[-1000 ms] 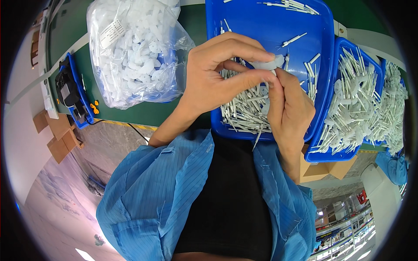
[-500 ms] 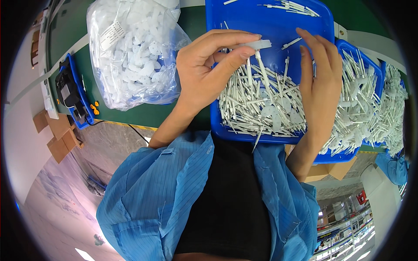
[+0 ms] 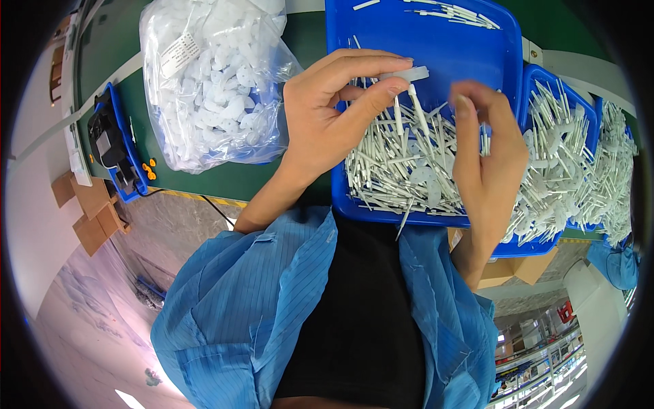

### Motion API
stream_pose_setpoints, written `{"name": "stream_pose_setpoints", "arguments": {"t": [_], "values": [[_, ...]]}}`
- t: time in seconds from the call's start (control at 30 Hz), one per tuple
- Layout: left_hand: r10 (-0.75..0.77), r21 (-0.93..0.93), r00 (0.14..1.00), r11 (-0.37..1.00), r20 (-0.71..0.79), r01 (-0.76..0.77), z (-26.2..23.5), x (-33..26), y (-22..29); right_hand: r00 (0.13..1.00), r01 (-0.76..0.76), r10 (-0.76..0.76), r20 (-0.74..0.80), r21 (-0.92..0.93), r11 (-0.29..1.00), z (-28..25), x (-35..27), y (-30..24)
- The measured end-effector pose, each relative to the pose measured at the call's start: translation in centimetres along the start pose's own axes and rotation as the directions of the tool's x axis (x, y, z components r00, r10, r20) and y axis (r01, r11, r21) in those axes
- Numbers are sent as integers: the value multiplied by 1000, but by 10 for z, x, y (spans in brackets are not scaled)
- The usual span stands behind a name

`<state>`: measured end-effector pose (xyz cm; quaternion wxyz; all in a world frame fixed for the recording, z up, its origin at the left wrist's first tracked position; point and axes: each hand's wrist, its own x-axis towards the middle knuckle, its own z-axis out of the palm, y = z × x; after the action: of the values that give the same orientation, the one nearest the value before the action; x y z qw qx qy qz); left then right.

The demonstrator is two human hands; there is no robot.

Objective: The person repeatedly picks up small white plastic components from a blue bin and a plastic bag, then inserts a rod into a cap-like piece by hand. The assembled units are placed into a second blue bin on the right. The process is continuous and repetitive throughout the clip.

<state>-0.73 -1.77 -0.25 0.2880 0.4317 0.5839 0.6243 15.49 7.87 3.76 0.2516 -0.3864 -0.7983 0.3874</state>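
My left hand pinches a translucent white plastic disc, seen nearly edge-on, between thumb and fingers. White rods hang down from the disc. To its right is my right hand, thumb and index finger brought together in a pinch. Its fingertips are blurred, and whatever they hold cannot be made out. Both hands are above a blue tray with a heap of thin white rods. Some translucent discs lie among these rods.
Left of the tray sits a clear bag of translucent white pieces. Another blue tray, heaped with rods and discs, stands at right. Several loose rods lie at the tray's far end. A black device sits in a blue bin at far left.
My right hand has moved left and slightly down, its spread fingers drawing into a pinch. A rod near its fingertips no longer shows there. The left hand, still holding the disc, has shifted slightly right.
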Motion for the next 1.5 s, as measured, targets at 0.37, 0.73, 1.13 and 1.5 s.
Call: {"name": "stream_pose_setpoints", "arguments": {"t": [0.37,0.73,1.13,1.5], "values": [[95,-152,991,985,95,-80,-3,2,-4,985,-62,28,169,201,978,16,-20,-26],[298,217,949,924,104,-314,-5,5,3,997,13,-25,79,154,988,21,-23,-28],[191,-16,969,981,154,-191,-10,8,2,995,7,-21,95,146,989,13,-18,-27],[68,-64,993,995,-96,-74,-6,3,-9,928,363,-274,253,-448,817,4,-2,29]]}}
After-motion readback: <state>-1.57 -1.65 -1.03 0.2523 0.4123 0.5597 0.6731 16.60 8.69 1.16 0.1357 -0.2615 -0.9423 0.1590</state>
